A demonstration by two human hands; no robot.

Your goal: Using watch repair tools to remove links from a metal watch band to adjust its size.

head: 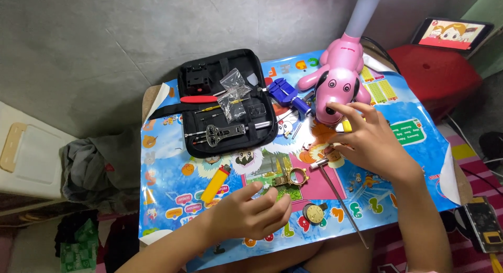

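My left hand (251, 213) rests on the colourful cartoon table cover (167, 184), fingers curled, fingertips close to a brass watch holder (290, 177); I cannot see anything in it. My right hand (369, 139) hovers with fingers spread over small parts near the head of a thin metal hammer (338, 197), and it seems to pinch something small by a yellow piece (345, 126). A round watch case (315, 213) lies between my hands. A yellow lighter (216, 184) lies left of my left hand.
An open black tool case (222, 102) with a red-handled tool, a wrench and plastic bags lies at the back. A blue tool (285, 92) and a pink dog-shaped lamp (338, 82) stand behind my right hand. A red stool (437, 76) holds a tablet (451, 33).
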